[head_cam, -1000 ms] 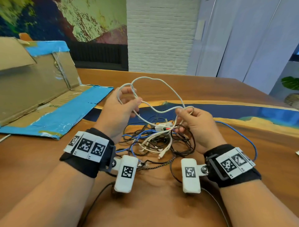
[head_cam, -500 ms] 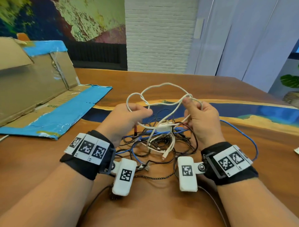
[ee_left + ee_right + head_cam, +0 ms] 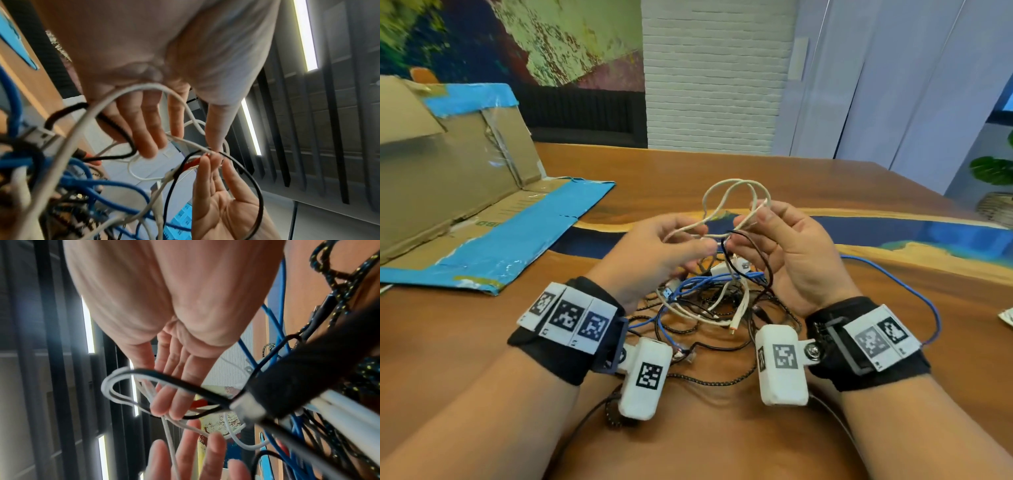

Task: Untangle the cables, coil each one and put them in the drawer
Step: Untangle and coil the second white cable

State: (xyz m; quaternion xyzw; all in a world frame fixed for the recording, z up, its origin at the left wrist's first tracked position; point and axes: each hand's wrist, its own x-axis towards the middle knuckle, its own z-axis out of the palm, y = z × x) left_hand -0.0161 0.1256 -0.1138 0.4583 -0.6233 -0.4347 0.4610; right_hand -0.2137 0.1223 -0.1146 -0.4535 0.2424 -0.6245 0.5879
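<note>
The white cable loops up above both hands, raised over the wooden table. The left hand pinches one strand of it between thumb and fingertips; the right hand pinches another strand at its thumb and forefinger, its other fingers loosely extended. A thin black cable hangs across the right palm. Below and between the wrists lies the tangle of cables, blue, black and white strands knotted together on the table, a blue cable trailing out to the right. To the left lies an opened cardboard box with blue tape; no cable lies in it.
</note>
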